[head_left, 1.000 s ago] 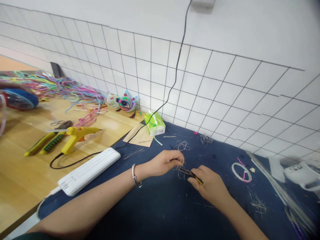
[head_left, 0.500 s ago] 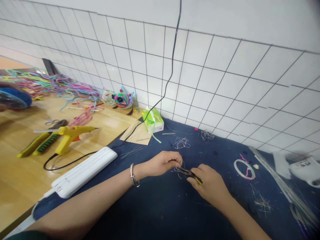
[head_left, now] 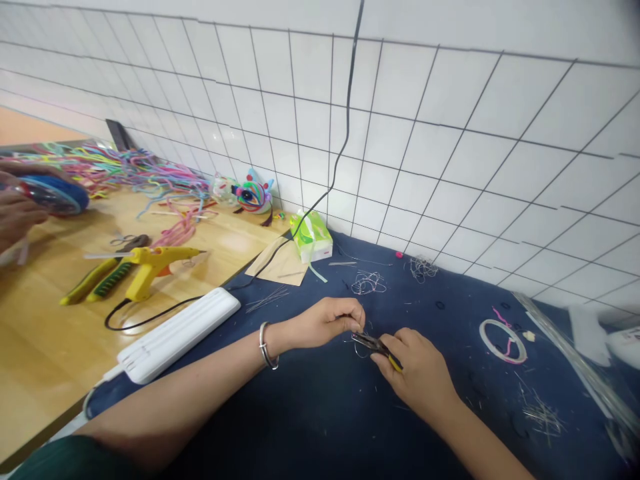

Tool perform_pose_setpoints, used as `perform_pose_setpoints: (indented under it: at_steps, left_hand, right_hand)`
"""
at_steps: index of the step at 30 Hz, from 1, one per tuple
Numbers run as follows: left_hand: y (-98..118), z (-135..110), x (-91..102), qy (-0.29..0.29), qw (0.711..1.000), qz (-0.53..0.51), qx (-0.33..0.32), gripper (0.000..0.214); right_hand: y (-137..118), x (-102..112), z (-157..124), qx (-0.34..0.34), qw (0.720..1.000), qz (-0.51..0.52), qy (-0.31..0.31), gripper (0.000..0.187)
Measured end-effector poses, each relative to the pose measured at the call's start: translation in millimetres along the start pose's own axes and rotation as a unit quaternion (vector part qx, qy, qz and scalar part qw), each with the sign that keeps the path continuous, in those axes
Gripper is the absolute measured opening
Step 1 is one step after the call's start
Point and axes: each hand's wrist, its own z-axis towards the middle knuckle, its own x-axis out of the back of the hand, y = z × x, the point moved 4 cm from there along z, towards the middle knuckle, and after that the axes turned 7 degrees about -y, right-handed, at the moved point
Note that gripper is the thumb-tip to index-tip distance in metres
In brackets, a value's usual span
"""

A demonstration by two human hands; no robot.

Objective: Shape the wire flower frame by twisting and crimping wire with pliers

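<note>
My left hand (head_left: 334,323), with a silver bangle at its wrist, is closed in a pinch on thin wire (head_left: 361,348). The wire bends in loose loops just under the fingertips. In my right hand (head_left: 417,367) are pliers (head_left: 373,343) with dark jaws and yellow-edged handles. Their jaws point left and meet the wire close to the left fingertips; whether they grip it is too small to tell. Both hands are above a dark blue cloth (head_left: 310,413). Beyond them lies a tangle of fine wire (head_left: 369,283).
A white power strip (head_left: 180,337), a yellow glue gun (head_left: 150,267) and green-yellow pliers (head_left: 95,280) lie left. A tissue pack (head_left: 315,243) stands behind. Right are a tape-like ring (head_left: 503,341), wire scraps (head_left: 543,417) and long wires (head_left: 575,360). Another person's hands (head_left: 20,217) hold a blue item.
The camera view has turned slightly left, so surroundings appear shifted right. My hands keep nearly the same pose on wire and pliers. The other person's hands show more now.
</note>
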Motion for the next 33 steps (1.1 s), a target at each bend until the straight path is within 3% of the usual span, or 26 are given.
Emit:
perform_pose_setpoints:
  at_steps: [12, 33]
  left_hand:
    - [7.6, -1.5, 2.8, 0.007, 1.000, 0.011, -0.014, 0.011]
    - [13.7, -3.0, 1.0, -0.051, 0.997, 0.017, -0.057, 0.014]
  right_hand:
    - [-3.0, 11.2, -1.3, -0.005, 1.000, -0.002, -0.006, 0.024]
    - [1.3, 17.3, -2.7, 0.010, 0.999, 0.012, -0.047, 0.021]
